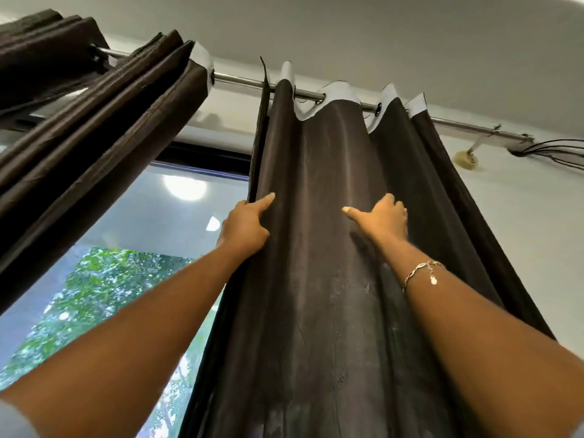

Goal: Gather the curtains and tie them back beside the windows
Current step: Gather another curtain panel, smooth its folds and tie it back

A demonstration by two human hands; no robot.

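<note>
A dark brown curtain hangs at the right of the window, its long axis running from the metal rod near the ceiling straight down toward the viewer and out of the bottom of the view. Its folds run lengthwise, and white-backed eyelet loops at its top sit on the rod.

The left hand grips the curtain's left edge: the thumb lies along the front of the cloth pointing up, and the fingers wrap behind the hem, out of sight. The right hand is further right on the same panel, thumb stretched out leftward across the front and the fingers curled into a fold, so the cloth is pinched between them. A chain bracelet sits on the right forearm.

A second brown curtain is bunched at the upper left, on the same rod, its pleats slanting down toward the left. Between the two panels the glass shows green foliage.
</note>
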